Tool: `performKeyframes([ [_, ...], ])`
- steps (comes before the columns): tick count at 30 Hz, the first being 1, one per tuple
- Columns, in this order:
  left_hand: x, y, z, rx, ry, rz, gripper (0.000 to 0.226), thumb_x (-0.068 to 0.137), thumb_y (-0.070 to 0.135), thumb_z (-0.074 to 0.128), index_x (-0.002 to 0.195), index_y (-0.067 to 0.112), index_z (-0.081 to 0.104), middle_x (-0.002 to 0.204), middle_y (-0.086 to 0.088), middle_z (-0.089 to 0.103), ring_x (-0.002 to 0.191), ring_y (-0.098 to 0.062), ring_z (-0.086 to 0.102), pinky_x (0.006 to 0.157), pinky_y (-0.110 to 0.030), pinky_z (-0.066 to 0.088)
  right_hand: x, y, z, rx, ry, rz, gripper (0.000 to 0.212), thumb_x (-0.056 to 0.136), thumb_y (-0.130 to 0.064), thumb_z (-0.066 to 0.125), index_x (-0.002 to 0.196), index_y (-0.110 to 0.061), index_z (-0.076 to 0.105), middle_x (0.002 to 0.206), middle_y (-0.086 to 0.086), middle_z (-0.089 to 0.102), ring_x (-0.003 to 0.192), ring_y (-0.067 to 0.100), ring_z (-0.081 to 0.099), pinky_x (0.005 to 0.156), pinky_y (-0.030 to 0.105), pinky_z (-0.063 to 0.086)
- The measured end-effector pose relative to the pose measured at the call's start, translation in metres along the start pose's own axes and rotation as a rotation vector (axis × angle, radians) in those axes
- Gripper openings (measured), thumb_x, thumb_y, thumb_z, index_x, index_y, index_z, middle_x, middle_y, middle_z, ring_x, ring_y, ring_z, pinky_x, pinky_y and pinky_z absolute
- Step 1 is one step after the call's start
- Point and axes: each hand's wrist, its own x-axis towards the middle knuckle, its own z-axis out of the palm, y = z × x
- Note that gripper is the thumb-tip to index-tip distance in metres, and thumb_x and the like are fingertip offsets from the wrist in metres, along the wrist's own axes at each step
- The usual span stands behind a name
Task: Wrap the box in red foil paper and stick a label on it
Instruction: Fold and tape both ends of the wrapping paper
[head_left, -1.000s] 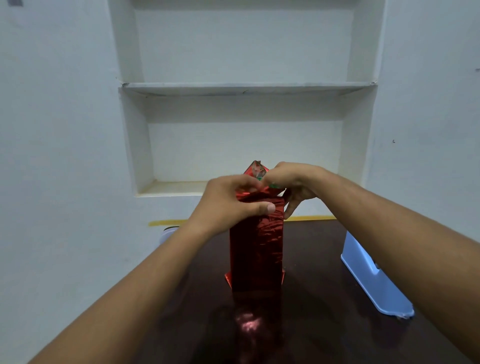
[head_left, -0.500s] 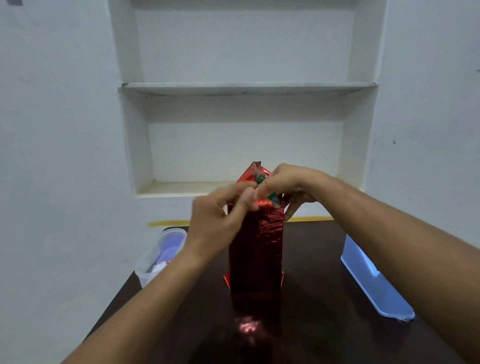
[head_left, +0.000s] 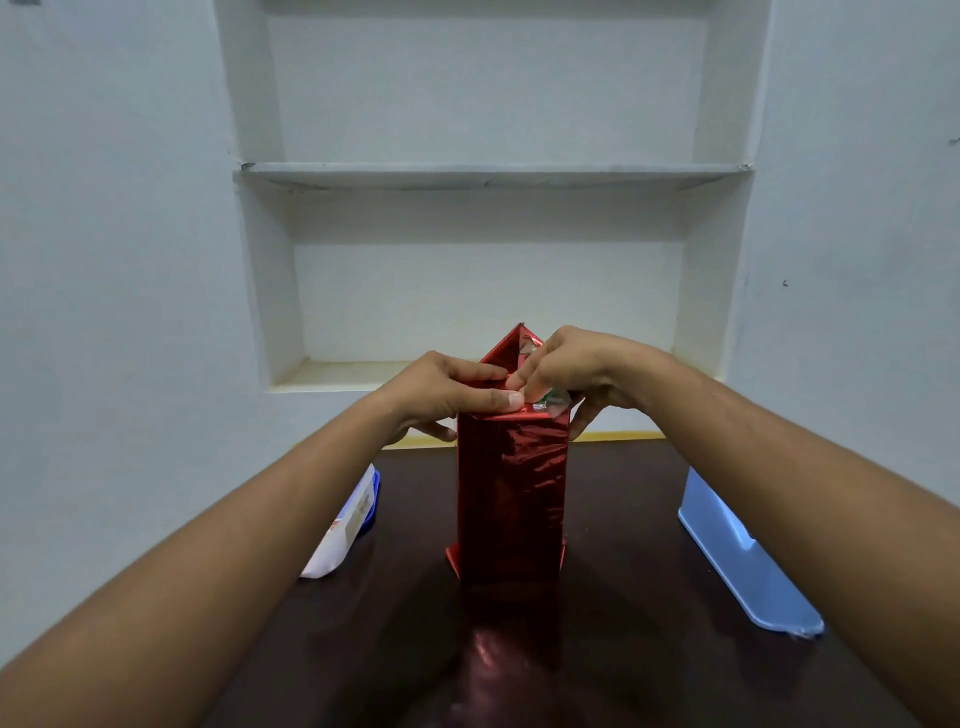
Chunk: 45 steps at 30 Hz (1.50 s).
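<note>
Your tall box (head_left: 511, 493) stands upright mid-surface (head_left: 623, 597), foil flap (head_left: 511, 348) still raised. Left hand (head_left: 447, 392) presses flat fingers on the top fold; right hand (head_left: 566, 371) pinches foil there. Press unevenly and the box may tip, or the foil tear. Since half a second ago, your left hand has flattened onto the top.

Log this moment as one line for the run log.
stage: folding top flap | box: upright on table | left hand: pressing foil | right hand: pinching flap | label: none seen
</note>
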Motion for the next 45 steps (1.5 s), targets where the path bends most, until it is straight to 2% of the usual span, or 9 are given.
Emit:
performKeyframes([
  [6, 0.011, 0.010, 0.018, -0.011, -0.012, 0.016, 0.058, 0.067, 0.050, 0.092, 0.122, 0.039, 0.076, 0.107, 0.012, 0.078, 0.100, -0.009, 0.070, 0.071, -0.032, 0.063, -0.010, 0.005, -0.014, -0.021, 0.030, 0.040, 0.022, 0.086, 0.002, 0.070, 0.105, -0.007, 0.077, 0.105, 0.018, 0.071, 0.082, 0.040, 0.073, 0.067, 0.058, 0.063],
  [17, 0.022, 0.014, 0.035, -0.029, -0.051, -0.026, 0.060, 0.059, 0.054, 0.096, 0.115, 0.047, 0.076, 0.112, 0.015, 0.076, 0.109, -0.010, 0.070, 0.094, -0.043, 0.061, -0.027, 0.030, -0.025, 0.175, 0.018, 0.069, 0.036, 0.084, 0.009, 0.067, 0.111, -0.014, 0.076, 0.106, 0.016, 0.071, 0.081, 0.037, 0.071, 0.077, 0.052, 0.064],
  [20, 0.022, 0.013, 0.037, -0.041, -0.023, -0.022, 0.062, 0.055, 0.054, 0.097, 0.114, 0.047, 0.077, 0.114, 0.014, 0.075, 0.110, -0.012, 0.069, 0.093, -0.043, 0.061, -0.032, 0.029, -0.020, 0.134, 0.108, 0.037, 0.032, 0.085, 0.008, 0.064, 0.101, -0.015, 0.078, 0.101, 0.012, 0.072, 0.083, 0.034, 0.072, 0.066, 0.041, 0.065],
  [24, 0.021, 0.011, 0.038, -0.068, -0.014, -0.023, 0.065, 0.047, 0.057, 0.098, 0.108, 0.049, 0.078, 0.110, 0.016, 0.076, 0.108, -0.013, 0.070, 0.095, -0.046, 0.061, -0.045, 0.030, -0.019, 0.093, 0.310, -0.051, 0.027, 0.087, -0.005, 0.067, 0.091, -0.027, 0.082, 0.105, -0.006, 0.070, 0.102, 0.016, 0.066, 0.079, 0.038, 0.064],
  [29, 0.018, 0.010, 0.038, -0.083, -0.006, -0.011, 0.067, 0.040, 0.059, 0.096, 0.105, 0.049, 0.079, 0.113, 0.015, 0.075, 0.110, -0.016, 0.069, 0.094, -0.046, 0.061, -0.083, 0.056, -0.006, 0.222, 0.588, -0.160, 0.016, 0.086, -0.011, 0.071, 0.087, -0.023, 0.082, 0.083, -0.006, 0.077, 0.076, 0.011, 0.075, 0.073, 0.031, 0.065],
  [37, 0.014, 0.012, 0.040, -0.080, -0.006, 0.007, 0.063, 0.047, 0.053, 0.097, 0.107, 0.044, 0.079, 0.110, 0.014, 0.074, 0.108, -0.015, 0.067, 0.097, -0.045, 0.058, -0.113, 0.143, 0.003, 0.168, 0.704, 0.096, 0.009, 0.084, -0.020, 0.077, 0.078, -0.026, 0.080, 0.069, -0.010, 0.074, 0.061, 0.007, 0.067, 0.055, 0.016, 0.048],
  [39, 0.013, 0.012, 0.039, -0.081, -0.008, 0.006, 0.053, 0.060, 0.045, 0.096, 0.110, 0.043, 0.078, 0.113, 0.012, 0.073, 0.109, -0.016, 0.066, 0.097, -0.045, 0.058, -0.112, 0.162, -0.002, 0.005, 0.708, 0.223, 0.010, 0.081, -0.025, 0.072, 0.074, -0.028, 0.079, 0.074, -0.015, 0.072, 0.073, 0.007, 0.068, 0.059, 0.022, 0.049],
  [42, 0.011, 0.011, 0.039, -0.081, -0.010, 0.016, 0.065, 0.043, 0.056, 0.095, 0.105, 0.047, 0.078, 0.116, 0.013, 0.072, 0.110, -0.017, 0.065, 0.096, -0.044, 0.058, -0.108, 0.186, -0.012, -0.275, 0.610, 0.477, 0.021, 0.077, -0.036, 0.063, 0.079, -0.017, 0.072, 0.091, 0.004, 0.071, 0.073, 0.022, 0.064, 0.060, 0.028, 0.047],
  [45, 0.013, 0.009, 0.038, -0.094, -0.015, 0.023, 0.073, 0.035, 0.061, 0.092, 0.105, 0.047, 0.079, 0.116, 0.014, 0.071, 0.110, -0.016, 0.065, 0.095, -0.045, 0.058, -0.108, 0.194, -0.020, -0.204, 0.468, 0.619, 0.031, 0.089, -0.042, 0.059, 0.099, -0.013, 0.059, 0.108, 0.010, 0.059, 0.085, 0.030, 0.061, 0.072, 0.041, 0.058],
])
